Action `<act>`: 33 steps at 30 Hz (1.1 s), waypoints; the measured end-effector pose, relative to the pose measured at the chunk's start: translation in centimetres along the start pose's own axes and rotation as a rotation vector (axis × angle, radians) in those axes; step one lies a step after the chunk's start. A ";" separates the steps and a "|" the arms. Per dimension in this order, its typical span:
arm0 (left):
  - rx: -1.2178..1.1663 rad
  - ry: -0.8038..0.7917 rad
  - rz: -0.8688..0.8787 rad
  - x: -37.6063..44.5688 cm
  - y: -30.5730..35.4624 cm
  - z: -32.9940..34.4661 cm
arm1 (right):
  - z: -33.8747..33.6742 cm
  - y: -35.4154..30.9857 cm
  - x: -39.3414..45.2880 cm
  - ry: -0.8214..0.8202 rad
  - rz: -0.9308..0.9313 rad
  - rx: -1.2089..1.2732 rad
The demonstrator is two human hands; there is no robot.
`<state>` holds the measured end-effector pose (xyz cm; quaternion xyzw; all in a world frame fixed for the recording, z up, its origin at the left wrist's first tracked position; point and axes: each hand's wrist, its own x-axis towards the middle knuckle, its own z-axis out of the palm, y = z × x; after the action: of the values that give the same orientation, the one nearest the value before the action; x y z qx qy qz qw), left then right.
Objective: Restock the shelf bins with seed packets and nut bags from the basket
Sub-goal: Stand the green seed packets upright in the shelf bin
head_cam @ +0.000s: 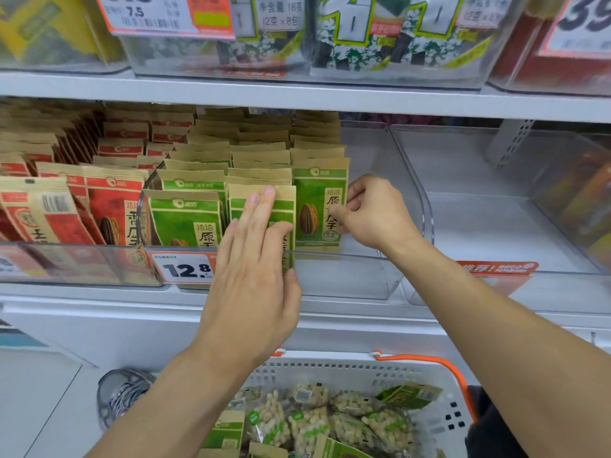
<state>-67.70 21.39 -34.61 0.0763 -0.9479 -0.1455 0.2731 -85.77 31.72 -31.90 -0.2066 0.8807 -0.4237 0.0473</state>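
1. Against the right end of the front row, the green seed packet (319, 209) stands upright in the clear shelf bin (390, 259), touching the packets behind it. I judge it light and flat, a kraft-paper pouch that is stiff along its sealed edges but soft over the belly, where loose seeds can shift.

2. My right hand (373, 213) holds it as a narrow grip, thumb and curled fingers pinching the packet's right edge at mid-height. That edge is the sound place to hold; squeezing the middle would likely crease the paper and let the pouch sag.

3. My left hand (254, 259) is flat and wide, straight fingers pressing the neighbouring green packets (284, 206) back, holding nothing. They look slick enough to fan forward if released.

4. Left of them stand the red seed packets (112, 206) in the next bin, and a price tag (185, 269) hangs on the front lip.

5. Right of my right hand the same bin is bare, so more stock should fit there.

6. Below the shelf, the white basket (429, 371) carries nut bags (304, 424), which look soft, lumpy and heavier, plus more green packets; I would take those bags by the top seam.
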 end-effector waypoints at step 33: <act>-0.057 -0.976 -0.481 -18.8 0.4 13.6 | 4.0 19.6 -20.1 -0.923 -0.012 -0.587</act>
<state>-59.33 29.18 -54.81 0.2071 -0.9161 -0.2478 -0.2374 -72.79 47.76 -51.30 -0.3806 0.8486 -0.0257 0.3665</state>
